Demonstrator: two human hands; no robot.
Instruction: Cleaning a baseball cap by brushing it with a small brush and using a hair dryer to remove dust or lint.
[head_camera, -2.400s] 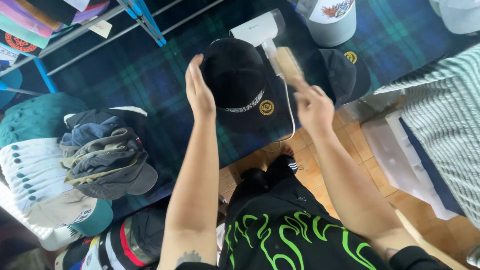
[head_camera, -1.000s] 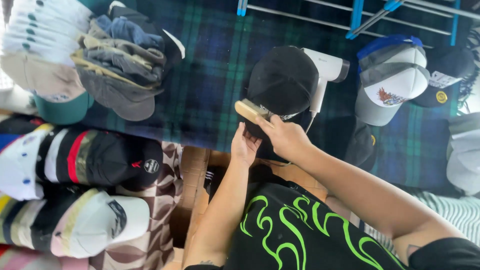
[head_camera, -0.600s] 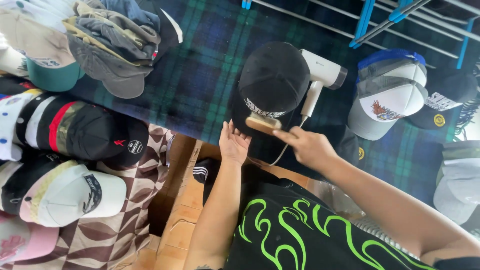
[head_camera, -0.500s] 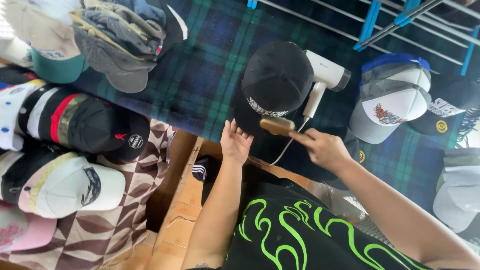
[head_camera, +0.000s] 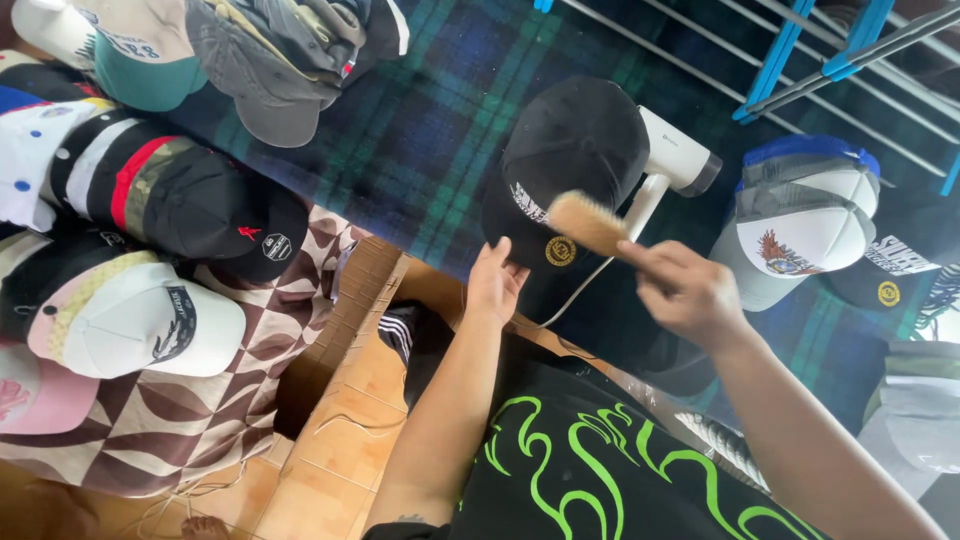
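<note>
One camera is riding on the person's head, looking steeply down and slightly forward, tilted off level. It is sitting close above the left hand (head_camera: 495, 285) and right hand (head_camera: 690, 295), taking in the black cap (head_camera: 575, 160) on the plaid blanket (head_camera: 440, 130), the lap below and tiled floor (head_camera: 340, 440).

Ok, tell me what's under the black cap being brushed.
The black cap lies on the dark blue-green plaid cloth, partly over a white handheld appliance that sticks out at its right. Whatever lies beneath the crown is covered.
</note>
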